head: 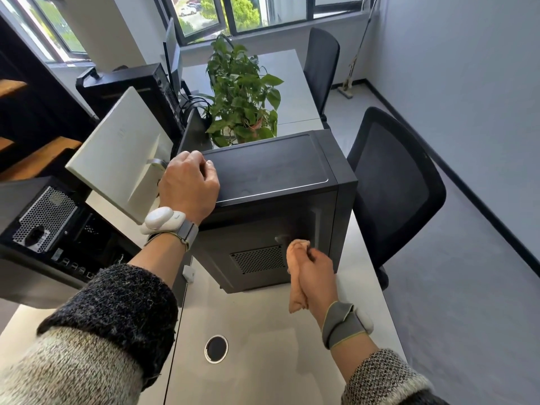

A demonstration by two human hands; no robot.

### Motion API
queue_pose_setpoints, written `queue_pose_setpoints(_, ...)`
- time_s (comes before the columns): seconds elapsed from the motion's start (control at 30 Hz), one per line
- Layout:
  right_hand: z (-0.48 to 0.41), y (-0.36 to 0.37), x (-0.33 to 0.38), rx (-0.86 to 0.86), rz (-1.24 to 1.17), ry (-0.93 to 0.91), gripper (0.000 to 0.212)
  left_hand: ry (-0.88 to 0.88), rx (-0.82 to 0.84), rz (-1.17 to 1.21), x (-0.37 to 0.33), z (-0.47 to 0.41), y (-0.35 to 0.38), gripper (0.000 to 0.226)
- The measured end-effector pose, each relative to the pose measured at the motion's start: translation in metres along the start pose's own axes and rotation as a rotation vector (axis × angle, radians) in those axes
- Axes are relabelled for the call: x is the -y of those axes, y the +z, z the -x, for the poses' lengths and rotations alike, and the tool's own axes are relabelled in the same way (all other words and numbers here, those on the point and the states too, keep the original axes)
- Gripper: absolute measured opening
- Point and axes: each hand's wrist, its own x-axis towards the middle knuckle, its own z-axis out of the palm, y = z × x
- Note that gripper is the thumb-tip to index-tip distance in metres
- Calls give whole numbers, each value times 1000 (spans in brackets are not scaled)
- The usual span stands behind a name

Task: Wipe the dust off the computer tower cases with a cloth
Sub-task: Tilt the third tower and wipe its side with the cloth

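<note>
Near the table's (263, 361) 3 o'clock edge stands the tower case (271, 171), your left hand (188, 188) curled over its 9 o'clock top corner, your right hand (318, 273) with its grip clamped on the cloth (295, 290) against the near panel, so a hard sideways wipe could shove the case off.

Three tower cases (271, 171) (43, 223) (125, 83), two chairs (397, 185) (321, 62), two monitors (122, 147) (172, 54), one plant (242, 92), one cloth (295, 276)
</note>
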Motion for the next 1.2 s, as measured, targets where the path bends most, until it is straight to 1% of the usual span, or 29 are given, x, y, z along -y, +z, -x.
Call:
queue_pose_setpoints(0.07,0,2,7,16,-23,15,25,1,1,-1,0,1,1,26)
queue_pose_setpoints(0.13,2,5,20,10,-59,-77,23,-2,6,4,0,0,0,26)
queue_pose_setpoints(0.2,5,8,31,-2,-60,-191,26,1,8,3,-1,-1,-1,26)
queue_pose_setpoints(0.27,4,8,25,-16,-4,-226,28,5,10,-2,0,-2,-1,26)
queue_pose_setpoints(0.3,5,6,20,-19,7,-191,29,5,11,-5,0,-2,-1,26)
queue_pose_setpoints(0.4,3,-1,3,-25,-92,65,30,4,15,-14,-1,-1,1,26)
queue_pose_setpoints(0.43,3,-3,4,-20,-97,100,31,7,15,-13,0,-1,0,26)
queue_pose_setpoints(0.5,5,-4,14,-3,-95,81,33,10,12,-9,0,-1,1,26)
queue_pose_setpoints(0.6,8,2,33,14,-118,-65,32,12,9,-10,2,-3,2,26)
queue_pose_setpoints(0.67,10,5,35,9,-116,-124,32,13,9,-15,2,-3,2,27)
queue_pose_setpoints(0.73,8,5,27,-1,-107,-87,33,13,7,-15,3,-4,2,26)
queue_pose_setpoints(0.77,6,4,19,-7,-125,-18,34,9,6,-14,3,-4,2,26)
queue_pose_setpoints(0.83,2,1,8,-13,-210,181,37,3,6,-14,3,-3,3,26)
queue_pose_setpoints(0.87,1,1,7,-9,-232,245,38,5,5,-13,3,-2,4,26)
queue_pose_setpoints(0.9,-1,1,7,6,-243,265,39,7,6,-13,3,-2,4,26)
queue_pose_setpoints(0.97,-2,3,16,47,-268,222,39,8,12,-15,4,-2,5,26)
queue_pose_setpoints(1.03,1,8,28,81,-274,113,38,13,9,-16,3,-3,5,26)
queue_pose_setpoints(1.1,2,11,27,85,-260,45,39,17,9,-23,3,-4,4,26)
queue_pose_setpoints(1.13,2,12,23,90,-256,46,40,17,10,-23,3,-4,5,25)
queue_pose_setpoints(1.2,1,12,10,95,-258,123,37,14,6,-13,4,-3,5,25)
